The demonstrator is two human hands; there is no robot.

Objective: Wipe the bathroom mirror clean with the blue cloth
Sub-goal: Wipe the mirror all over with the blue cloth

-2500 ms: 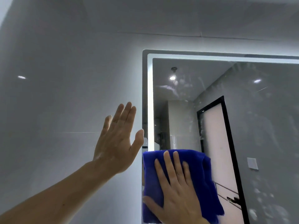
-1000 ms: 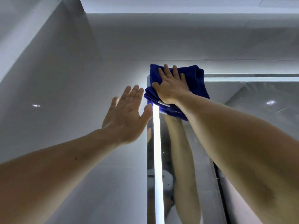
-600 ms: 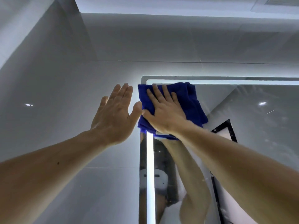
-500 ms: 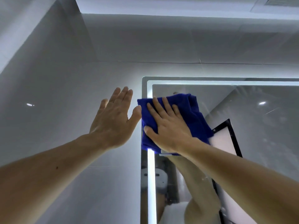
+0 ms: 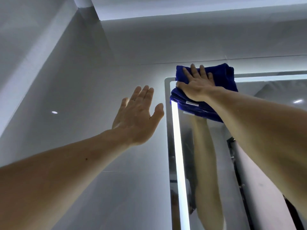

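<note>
the grey tiled wall [image 5: 83, 97] fills the left side, with a small bright spot of reflected light [image 5: 54, 112] on its gloss and the white ceiling [image 5: 182, 5] above it. my left forearm comes up from the lower left corner, and my left hand [image 5: 138, 117] is raised flat toward the wall, just beside the mirror's left edge. its fingers are straight and close together, the thumb is out to the right, and it holds nothing. i cannot tell whether the palm actually touches the tile. next comes the mirror's left border with its lit vertical strip [image 5: 180, 163] glowing white. the folded blue cloth [image 5: 221, 77] sits at the top left corner of the mirror [image 5: 274, 97], its upper part lapping over the top edge onto the wall. a small white label [image 5: 192, 103] shows on its lower fold. my right hand [image 5: 196, 87] lies flat on the cloth and presses it against the glass, with the fingers straight and pointing up and the thumb at the cloth's left edge, not curled round it. below the cloth the glass shows my reflected forearm [image 5: 206, 155] and a dark door frame [image 5: 239, 180]. my right arm crosses the mirror from the lower right, and a ceiling lamp's reflection [image 5: 298, 101] shines near the right edge.
</note>
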